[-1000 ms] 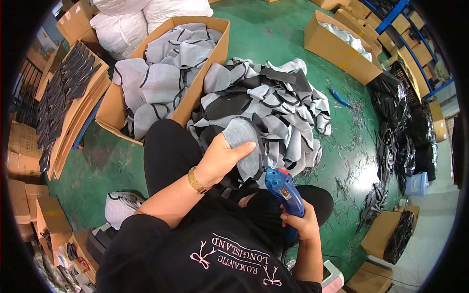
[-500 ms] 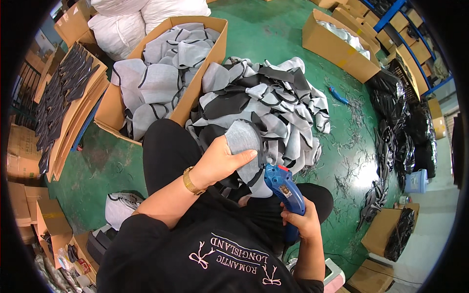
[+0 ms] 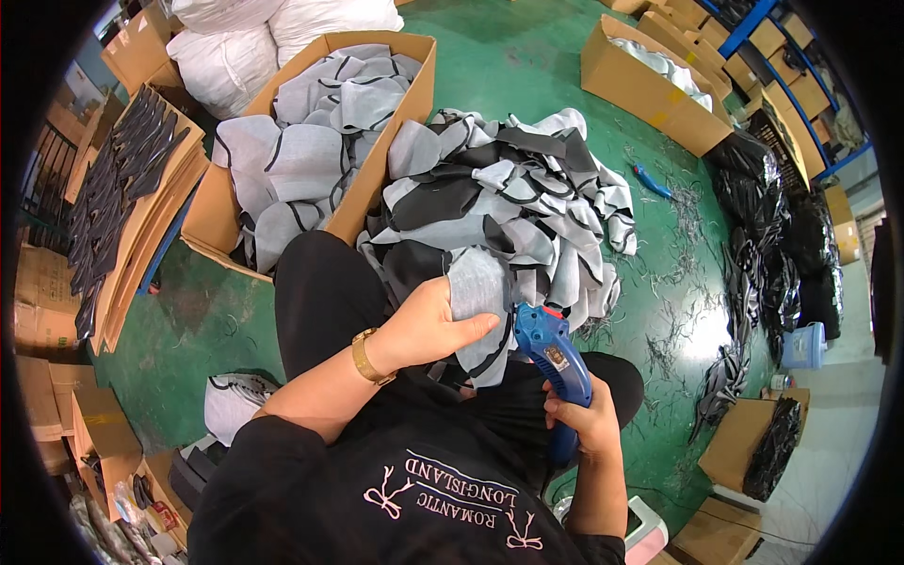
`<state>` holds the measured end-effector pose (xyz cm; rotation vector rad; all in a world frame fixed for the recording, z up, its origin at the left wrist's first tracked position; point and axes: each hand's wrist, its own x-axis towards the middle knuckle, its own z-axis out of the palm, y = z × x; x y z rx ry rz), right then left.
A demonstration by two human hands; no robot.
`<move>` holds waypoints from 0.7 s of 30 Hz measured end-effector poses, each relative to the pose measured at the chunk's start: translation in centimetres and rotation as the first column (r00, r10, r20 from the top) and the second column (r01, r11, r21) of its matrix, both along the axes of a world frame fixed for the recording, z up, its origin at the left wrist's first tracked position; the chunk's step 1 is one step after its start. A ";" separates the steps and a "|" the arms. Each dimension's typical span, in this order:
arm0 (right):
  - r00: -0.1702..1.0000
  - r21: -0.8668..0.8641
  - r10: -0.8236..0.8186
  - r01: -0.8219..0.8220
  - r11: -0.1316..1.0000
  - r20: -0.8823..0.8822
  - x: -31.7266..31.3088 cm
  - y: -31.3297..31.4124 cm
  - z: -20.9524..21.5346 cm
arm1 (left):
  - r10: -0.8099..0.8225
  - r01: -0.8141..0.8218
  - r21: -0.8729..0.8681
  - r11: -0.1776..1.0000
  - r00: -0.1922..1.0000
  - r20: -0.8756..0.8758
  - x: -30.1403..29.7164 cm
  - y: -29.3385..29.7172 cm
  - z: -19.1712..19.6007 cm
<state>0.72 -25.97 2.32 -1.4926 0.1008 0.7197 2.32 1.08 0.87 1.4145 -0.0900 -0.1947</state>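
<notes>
My left hand [image 3: 435, 325] is closed on a grey fabric piece with black edging [image 3: 478, 282], thumb lying across its face. In my right hand [image 3: 586, 416] is a blue handheld electric cutter [image 3: 557, 356], its body slanting up and left. The cutter's head sits at the right edge of the fabric piece; the blade itself is too small to make out. Just beyond both hands lies a heap of similar grey and black fabric pieces [image 3: 527, 193]. My right fingers wrap round the cutter's handle.
A large cardboard box [image 3: 381, 179] of grey pieces stands left of the heap. Thin dark scraps [image 3: 673, 301] and another blue tool [image 3: 652, 182] lie on the green floor [image 3: 527, 56] at right. Black plastic bags [image 3: 753, 179] line the right side; stacked cardboard sheets [image 3: 174, 221] stand left.
The fabric piece has shifted slightly right and down and turned in my left hand. The cutter has moved a little right, its head staying along the piece's right edge.
</notes>
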 end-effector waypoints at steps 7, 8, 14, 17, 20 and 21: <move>0.982 0.294 -0.148 0.177 0.939 -0.117 2.3 1.9 -1.1 | -0.105 0.104 -0.076 0.992 0.994 0.000 -0.1 -0.6 -1.1; 0.981 0.295 -0.153 0.181 0.938 -0.117 2.5 2.0 -1.1 | -0.098 0.091 -0.189 0.978 0.995 -0.029 0.1 -0.9 -1.2; 0.962 0.140 -0.213 0.190 0.972 0.172 3.7 4.1 0.1 | -0.163 0.117 -0.302 0.946 0.978 -0.130 -0.1 -1.8 -1.4; 0.935 -0.065 -0.160 0.190 0.980 0.316 4.1 5.5 -0.1 | -0.159 0.140 -0.243 0.960 0.985 -0.063 -0.9 -3.1 -1.6; 0.913 -0.152 -0.123 0.195 0.969 0.389 4.1 5.7 -0.5 | -0.123 0.070 -0.344 0.936 0.983 -0.134 -0.7 -3.5 -1.1; 0.900 -0.167 -0.103 0.190 0.967 0.424 4.1 5.7 -0.7 | -0.116 0.020 -0.385 0.923 0.967 -0.227 -0.1 -3.3 -1.0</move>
